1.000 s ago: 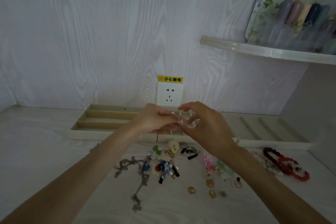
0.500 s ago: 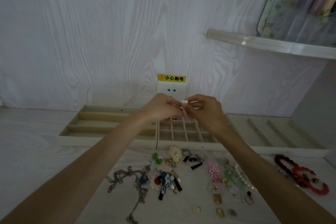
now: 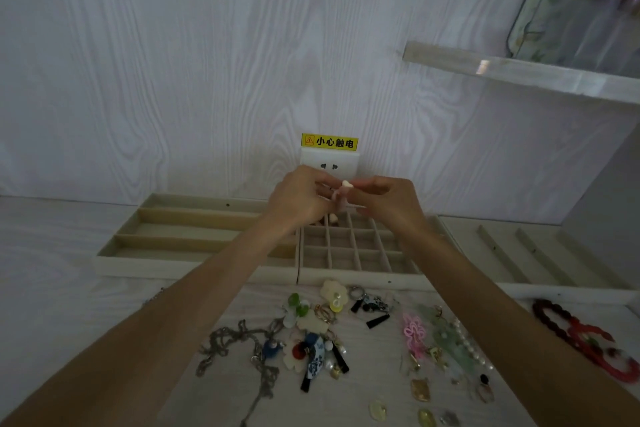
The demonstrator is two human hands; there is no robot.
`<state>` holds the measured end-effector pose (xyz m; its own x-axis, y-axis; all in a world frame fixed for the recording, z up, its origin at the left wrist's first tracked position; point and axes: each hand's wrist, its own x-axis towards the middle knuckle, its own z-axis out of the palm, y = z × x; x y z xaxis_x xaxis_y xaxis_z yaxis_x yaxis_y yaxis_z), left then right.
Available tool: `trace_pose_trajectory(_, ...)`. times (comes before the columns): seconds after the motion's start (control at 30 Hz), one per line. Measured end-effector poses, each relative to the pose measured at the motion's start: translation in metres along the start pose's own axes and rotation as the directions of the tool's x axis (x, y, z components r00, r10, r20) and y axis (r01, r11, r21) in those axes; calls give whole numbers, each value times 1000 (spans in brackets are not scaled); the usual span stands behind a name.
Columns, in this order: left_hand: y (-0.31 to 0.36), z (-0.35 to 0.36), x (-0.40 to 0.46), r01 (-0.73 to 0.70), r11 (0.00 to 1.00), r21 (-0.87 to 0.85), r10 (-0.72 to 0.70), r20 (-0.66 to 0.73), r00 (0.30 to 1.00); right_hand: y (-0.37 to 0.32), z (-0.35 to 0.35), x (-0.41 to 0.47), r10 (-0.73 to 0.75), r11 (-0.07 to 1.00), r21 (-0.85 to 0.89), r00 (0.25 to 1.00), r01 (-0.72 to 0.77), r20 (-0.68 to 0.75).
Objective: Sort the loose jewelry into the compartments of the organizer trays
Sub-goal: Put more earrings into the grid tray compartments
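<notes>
Grip: our left hand [image 3: 300, 199] and right hand [image 3: 387, 199] both pinch a small pale pink earring [image 3: 343, 191].
Risk: we may drop it, seemingly above the beige grid tray [image 3: 349, 276], into a wrong cell.

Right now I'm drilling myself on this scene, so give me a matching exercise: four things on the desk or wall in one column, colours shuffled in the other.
Things:
1. warning label above the socket
2. beaded bracelet at far right
3. knot charm
4. chain necklace

Colours:
A. pink
B. grey metal
C. yellow
D. dark red

Pairs: 1-C, 2-D, 3-A, 4-B
</notes>
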<state>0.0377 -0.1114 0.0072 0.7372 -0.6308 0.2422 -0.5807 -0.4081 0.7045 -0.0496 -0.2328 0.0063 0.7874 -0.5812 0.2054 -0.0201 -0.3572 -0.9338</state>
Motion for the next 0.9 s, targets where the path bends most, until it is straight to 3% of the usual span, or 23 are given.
trace_pose_trajectory(0.3, -11, 6, 0, -61, 992, 112, 55, 56, 997, 17, -14, 8, 61, 976, -217, 992, -35, 112)
trace_pose_trajectory(0.63, 0, 7, 5, -124, 891, 436, 104, 70, 992, 16, -12, 18, 35, 926, -376, 988, 26, 153)
trace_pose_trajectory(0.9, 1, 11, 12, -123, 866, 485, 83, 101, 991, 24, -15, 25, -31, 874, -470, 979, 123, 200)
